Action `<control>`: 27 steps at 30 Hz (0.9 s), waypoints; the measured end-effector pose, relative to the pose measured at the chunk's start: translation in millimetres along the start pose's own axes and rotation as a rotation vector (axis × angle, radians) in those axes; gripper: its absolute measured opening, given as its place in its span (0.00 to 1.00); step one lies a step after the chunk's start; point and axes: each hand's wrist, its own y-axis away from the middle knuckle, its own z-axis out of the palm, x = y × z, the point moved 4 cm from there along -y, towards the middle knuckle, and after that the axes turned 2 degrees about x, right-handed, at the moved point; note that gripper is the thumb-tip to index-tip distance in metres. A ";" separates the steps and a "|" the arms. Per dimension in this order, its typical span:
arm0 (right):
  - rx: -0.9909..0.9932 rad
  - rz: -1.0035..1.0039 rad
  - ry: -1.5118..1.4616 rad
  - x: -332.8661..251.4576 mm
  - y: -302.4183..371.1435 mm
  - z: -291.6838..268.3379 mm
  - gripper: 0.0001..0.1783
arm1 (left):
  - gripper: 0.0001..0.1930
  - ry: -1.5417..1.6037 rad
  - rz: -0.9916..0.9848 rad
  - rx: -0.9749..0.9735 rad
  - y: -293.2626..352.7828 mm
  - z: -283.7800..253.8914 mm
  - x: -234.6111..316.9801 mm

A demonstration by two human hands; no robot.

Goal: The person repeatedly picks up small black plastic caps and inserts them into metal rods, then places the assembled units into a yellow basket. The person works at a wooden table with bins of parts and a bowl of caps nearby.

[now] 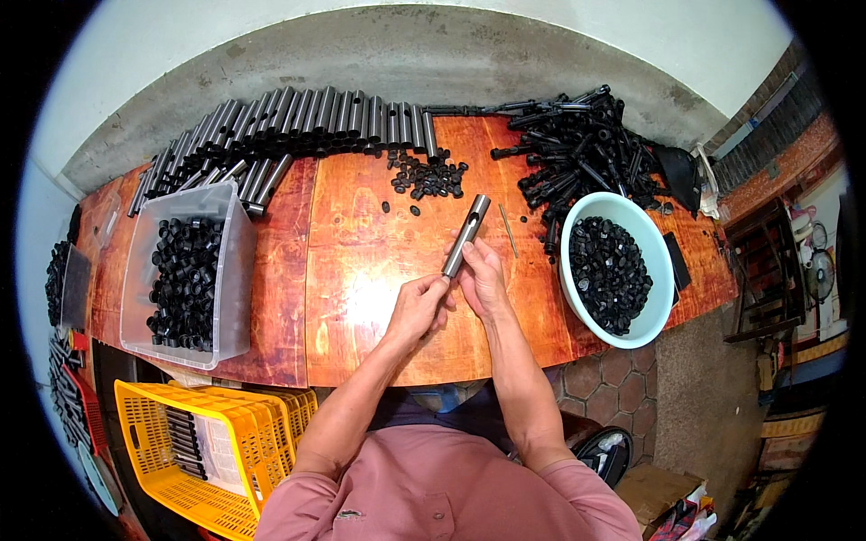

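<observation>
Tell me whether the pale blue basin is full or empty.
Partly full, not empty: the basin holds many small black pieces, with its inner side showing bare above them.

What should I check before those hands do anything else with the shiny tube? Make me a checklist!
1. Right hand holding the metal tube: ok.
2. Left hand at the tube's lower end: ok.
3. Something small in the left fingers: cannot tell, hidden.
4. Tube's long slot uncovered: ok, it shows near the far end.
5. Thin rod put away: not ok, it lies loose on the table.
</observation>
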 end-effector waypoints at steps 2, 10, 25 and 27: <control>-0.007 0.001 -0.003 -1.1 0.7 0.1 0.23 | 0.15 -0.015 0.012 0.016 0.9 1.7 0.8; -0.022 0.004 0.005 -1.3 2.6 -0.6 0.23 | 0.15 -0.049 0.013 0.055 2.7 4.6 2.1; -0.049 0.094 0.191 4.3 6.3 5.3 0.23 | 0.21 0.336 -0.130 -0.138 -2.3 0.5 -4.6; -0.063 0.126 0.206 7.8 8.3 5.5 0.23 | 0.19 0.350 -0.120 -0.161 -1.6 2.3 2.5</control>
